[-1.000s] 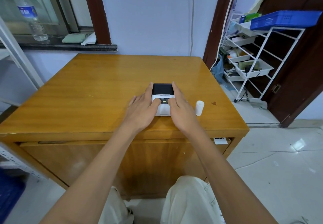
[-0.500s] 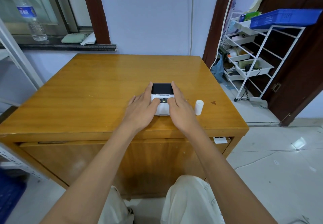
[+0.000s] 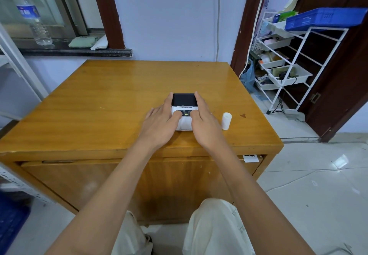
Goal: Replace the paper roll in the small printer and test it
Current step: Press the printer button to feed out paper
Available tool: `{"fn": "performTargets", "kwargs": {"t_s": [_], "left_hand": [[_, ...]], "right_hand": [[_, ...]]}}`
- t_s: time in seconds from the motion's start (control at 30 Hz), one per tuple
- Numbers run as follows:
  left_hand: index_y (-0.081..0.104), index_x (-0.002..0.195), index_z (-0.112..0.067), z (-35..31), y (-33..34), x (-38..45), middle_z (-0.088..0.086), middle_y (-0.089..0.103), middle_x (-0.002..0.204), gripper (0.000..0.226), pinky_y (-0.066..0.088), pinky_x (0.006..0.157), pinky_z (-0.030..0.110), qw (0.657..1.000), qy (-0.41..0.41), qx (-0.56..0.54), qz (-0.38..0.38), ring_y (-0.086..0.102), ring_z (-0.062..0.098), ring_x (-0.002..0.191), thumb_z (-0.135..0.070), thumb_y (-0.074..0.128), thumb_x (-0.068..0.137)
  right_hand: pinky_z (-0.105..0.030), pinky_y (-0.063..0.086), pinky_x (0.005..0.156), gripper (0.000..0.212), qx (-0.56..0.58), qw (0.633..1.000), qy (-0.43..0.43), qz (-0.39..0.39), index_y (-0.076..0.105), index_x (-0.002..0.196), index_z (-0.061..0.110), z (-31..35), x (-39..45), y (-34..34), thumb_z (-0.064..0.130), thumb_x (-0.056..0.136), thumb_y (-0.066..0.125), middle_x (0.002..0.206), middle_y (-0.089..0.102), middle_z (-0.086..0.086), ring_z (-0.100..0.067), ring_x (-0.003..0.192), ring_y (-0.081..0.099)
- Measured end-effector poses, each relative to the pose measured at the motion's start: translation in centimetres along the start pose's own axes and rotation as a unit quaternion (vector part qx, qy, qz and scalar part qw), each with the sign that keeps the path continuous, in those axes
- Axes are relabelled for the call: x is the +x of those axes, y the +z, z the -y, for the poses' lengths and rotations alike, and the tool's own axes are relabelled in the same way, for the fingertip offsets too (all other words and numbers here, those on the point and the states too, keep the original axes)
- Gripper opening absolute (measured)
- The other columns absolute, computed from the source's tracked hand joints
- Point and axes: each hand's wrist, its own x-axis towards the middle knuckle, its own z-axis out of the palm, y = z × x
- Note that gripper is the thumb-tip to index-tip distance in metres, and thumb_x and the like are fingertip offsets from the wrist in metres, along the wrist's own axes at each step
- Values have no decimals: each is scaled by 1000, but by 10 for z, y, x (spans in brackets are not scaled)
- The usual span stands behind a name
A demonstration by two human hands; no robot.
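Note:
A small white printer (image 3: 184, 111) with a black lid sits near the front of the wooden table (image 3: 99, 103); its lid is down and a green light glows on its front panel. My left hand (image 3: 160, 124) clasps its left side, thumb resting on the panel. My right hand (image 3: 205, 124) clasps its right side, thumb on the panel too. A white paper roll (image 3: 226, 121) stands upright on the table just right of my right hand, untouched.
A white wire rack (image 3: 288, 69) with trays and a blue crate (image 3: 322, 18) stands to the right of the table. A water bottle (image 3: 33, 17) and folded cloths (image 3: 87, 41) sit on the window sill at the back left. The table's front edge is close below my wrists.
Almost nothing: both hands stay on the printer's sides with thumbs on the panel; the view has shifted very slightly.

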Motion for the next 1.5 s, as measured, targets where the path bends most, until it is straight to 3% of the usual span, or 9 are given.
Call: {"fn": "performTargets", "kwargs": {"t_s": [0.17,0.43,0.7,1.0,1.3,1.5], "left_hand": [[8,166,-28,-1,0,-1,1,48,157,67,21,122,40,1000,3,2,-1,38,19,143,-37,30,104],[8,166,-28,0,0,-1,0,51,153,67,20,122,40,1000,3,5,0,40,18,141,-37,28,102],[11,166,-28,-6,-2,-5,1,52,152,64,21,119,35,1000,1,-3,-9,40,19,140,-34,31,105],[11,166,-27,-3,-1,-3,1,49,155,64,20,121,38,1000,4,1,-3,39,19,142,-36,30,105],[11,166,-27,-3,-2,-3,2,50,154,64,22,118,36,1000,0,2,-6,39,20,141,-35,31,105],[12,165,-28,-4,-3,-3,2,50,154,64,22,119,37,1000,-3,-1,-5,38,19,142,-35,32,105]], "right_hand": [[-44,48,100,59,-13,1000,6,-5,11,164,29,2,3,3,27,106,27,168,24,7,-24,129,53],[-39,44,103,58,-24,1000,0,-3,9,163,35,-1,0,2,30,108,25,171,16,7,-21,142,43],[-37,43,90,59,-35,999,-2,-2,7,163,37,-2,-2,0,31,108,26,171,16,4,-25,133,50],[-37,44,97,59,-26,1000,0,-3,8,163,37,-3,-1,2,32,107,26,170,19,3,-24,139,46],[-36,45,91,59,-22,1000,-3,-5,8,163,36,-2,-2,1,30,108,27,170,20,5,-22,130,51],[-32,42,89,59,-15,1000,-3,-6,8,163,37,-3,-2,1,30,108,27,170,19,6,-21,134,48]]}}
